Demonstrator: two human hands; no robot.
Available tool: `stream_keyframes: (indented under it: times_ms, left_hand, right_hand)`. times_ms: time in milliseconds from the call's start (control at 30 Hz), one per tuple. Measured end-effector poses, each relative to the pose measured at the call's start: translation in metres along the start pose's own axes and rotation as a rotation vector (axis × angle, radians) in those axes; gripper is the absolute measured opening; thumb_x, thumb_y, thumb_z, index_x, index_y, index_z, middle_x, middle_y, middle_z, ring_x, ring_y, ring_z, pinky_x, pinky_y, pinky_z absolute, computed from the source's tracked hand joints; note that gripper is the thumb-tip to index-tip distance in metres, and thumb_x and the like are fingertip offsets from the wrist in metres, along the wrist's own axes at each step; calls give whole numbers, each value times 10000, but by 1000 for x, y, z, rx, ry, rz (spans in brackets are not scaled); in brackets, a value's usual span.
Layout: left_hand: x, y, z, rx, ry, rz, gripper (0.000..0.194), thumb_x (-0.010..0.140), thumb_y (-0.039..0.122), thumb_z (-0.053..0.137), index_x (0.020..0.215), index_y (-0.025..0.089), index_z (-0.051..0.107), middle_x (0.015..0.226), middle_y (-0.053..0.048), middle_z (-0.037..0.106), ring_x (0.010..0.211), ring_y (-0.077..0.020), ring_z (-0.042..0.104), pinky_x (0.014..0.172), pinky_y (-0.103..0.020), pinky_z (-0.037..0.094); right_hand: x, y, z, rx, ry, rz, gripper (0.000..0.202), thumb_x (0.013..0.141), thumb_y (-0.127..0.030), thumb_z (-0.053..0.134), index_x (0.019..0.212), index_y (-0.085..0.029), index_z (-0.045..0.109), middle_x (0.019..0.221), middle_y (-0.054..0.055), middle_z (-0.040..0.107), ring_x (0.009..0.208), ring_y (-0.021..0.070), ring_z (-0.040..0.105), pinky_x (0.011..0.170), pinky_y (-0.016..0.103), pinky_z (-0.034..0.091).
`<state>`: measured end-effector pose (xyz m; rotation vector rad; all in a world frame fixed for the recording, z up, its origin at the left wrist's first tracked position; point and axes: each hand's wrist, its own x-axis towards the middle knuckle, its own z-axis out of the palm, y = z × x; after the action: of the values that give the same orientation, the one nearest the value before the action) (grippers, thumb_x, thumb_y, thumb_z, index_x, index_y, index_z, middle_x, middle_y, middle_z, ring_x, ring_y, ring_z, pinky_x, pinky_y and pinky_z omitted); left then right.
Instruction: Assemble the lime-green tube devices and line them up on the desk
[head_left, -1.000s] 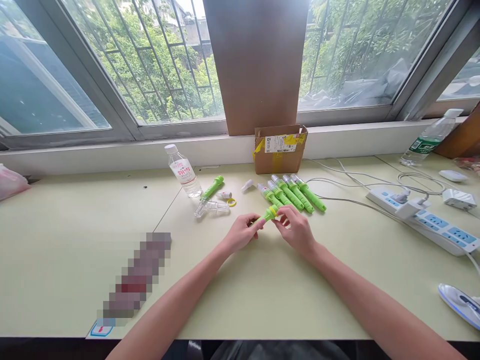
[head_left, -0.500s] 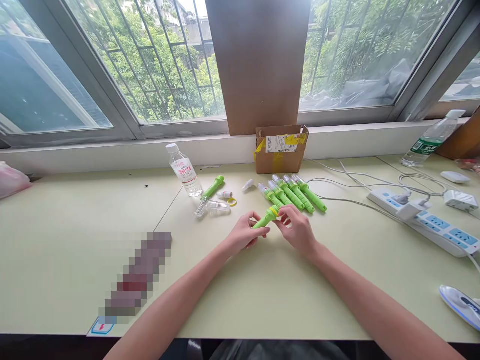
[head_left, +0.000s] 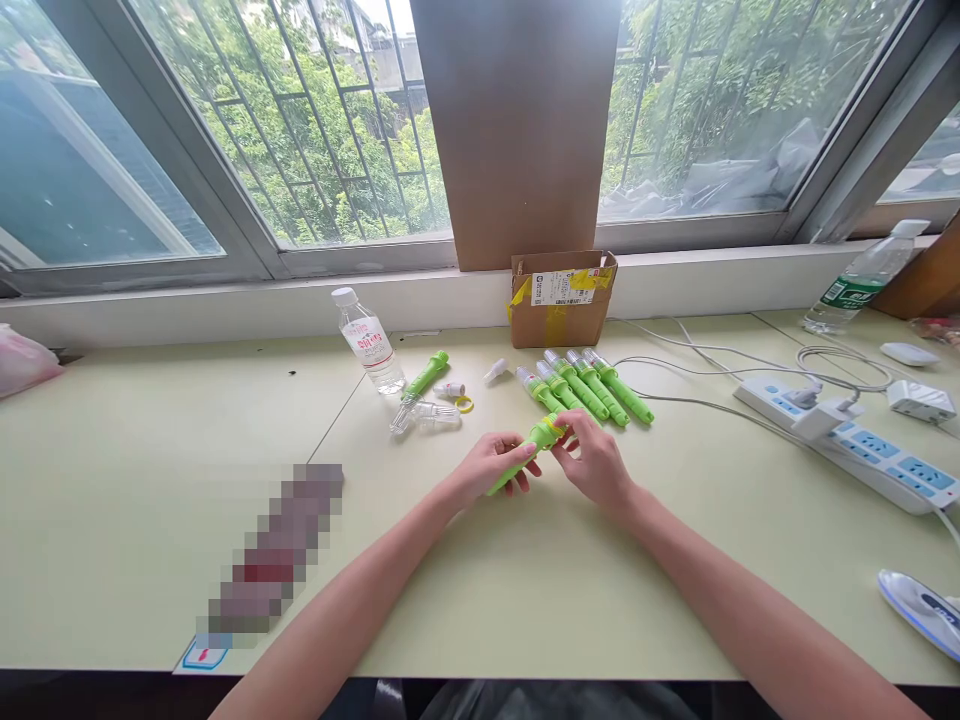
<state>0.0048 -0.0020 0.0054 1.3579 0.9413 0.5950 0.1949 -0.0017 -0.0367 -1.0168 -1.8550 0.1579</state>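
Note:
My left hand (head_left: 495, 462) holds a green tube (head_left: 541, 434) at the middle of the table, its lower end sticking out below the palm. At the tube's upper end is a yellow ring (head_left: 553, 424), pinched by the fingers of my right hand (head_left: 589, 455). Several green tubes with clear tips (head_left: 592, 388) lie side by side just beyond my right hand. To the left are another green tube (head_left: 426, 375), clear plastic caps (head_left: 436, 415), a small clear piece with a red mark (head_left: 450, 390), a loose yellow ring (head_left: 464, 404) and a whitish cap (head_left: 496, 371).
A water bottle (head_left: 369, 342) stands behind the caps, and an open cardboard box (head_left: 559, 310) sits by the wall. On the right are a power strip (head_left: 862, 445), cables, a charger (head_left: 921, 400) and a second bottle (head_left: 855, 285). A blurred dark object (head_left: 277, 550) lies left.
The green tube has shifted and extends further down-left through my left hand. My left fingers have changed their hold, while my right fingers stay at the yellow ring.

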Motion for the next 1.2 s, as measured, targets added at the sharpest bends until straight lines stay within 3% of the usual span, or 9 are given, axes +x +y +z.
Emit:
stream_keyframes:
  times_ms: [200, 333, 467, 600, 733, 900, 1000, 1200]
  left_hand:
    - [3, -3, 0, 92, 29, 19, 433, 823, 571, 510, 845, 146, 588, 689, 0, 590, 419, -35, 419, 391, -172, 303]
    - [3, -2, 1, 112, 28, 15, 424, 827, 578, 493, 832, 158, 552, 653, 22, 568, 387, -26, 373, 377, -172, 275]
    - [2, -2, 3, 110, 91, 15, 410, 745, 539, 629, 917, 197, 483, 608, 51, 584, 347, -35, 354, 339, -169, 245]
    - [3, -6, 4, 68, 99, 26, 412, 702, 485, 690, 863, 205, 434, 644, 22, 652, 332, -41, 386, 325, -169, 249]
    - [4, -8, 5, 18, 113, 31, 405, 713, 511, 669, 796, 197, 427, 723, -39, 695, 417, -91, 542, 341, -175, 321]
    - [2, -2, 6, 28, 87, 31, 428, 762, 581, 585, 795, 160, 513, 787, -82, 688, 518, -118, 600, 368, -175, 365]
    - [1, 0, 7, 65, 59, 24, 465, 801, 600, 516, 840, 140, 578, 775, -64, 659, 499, -94, 562, 375, -178, 351]
    - [1, 0, 7, 132, 91, 19, 453, 832, 591, 467, 856, 152, 577, 539, 51, 479, 377, -42, 359, 358, -173, 270]
  right_hand:
    - [-1, 2, 1, -9, 29, 13, 117, 828, -156, 546, 896, -212, 470, 866, 32, 585, 617, 121, 596, 506, 243, 504]
    - [-1, 2, 1, -6, 40, 24, 110, 830, -185, 560, 831, -214, 455, 843, 30, 582, 591, 119, 585, 493, 247, 500]
    - [0, 0, 1, 2, 34, 18, 118, 840, -212, 567, 857, -219, 451, 890, 38, 582, 589, 117, 584, 480, 250, 500]
    - [0, -2, 0, 1, 22, 16, 108, 855, -217, 556, 869, -220, 449, 920, 46, 578, 606, 122, 593, 477, 257, 506]
    - [1, -3, -2, 11, 38, 6, 95, 883, -238, 544, 828, -219, 468, 908, 48, 577, 609, 121, 590, 493, 264, 521]
    - [0, -3, -2, 5, 31, 15, 63, 891, -244, 545, 884, -219, 488, 935, 54, 578, 610, 121, 596, 494, 266, 527]
    - [0, 0, -1, 2, 26, 29, 66, 893, -244, 542, 920, -220, 486, 960, 60, 580, 610, 124, 603, 492, 271, 529]
    - [0, 1, 0, 8, 41, 28, 79, 880, -257, 558, 861, -219, 492, 927, 56, 580, 595, 128, 593, 475, 280, 534]
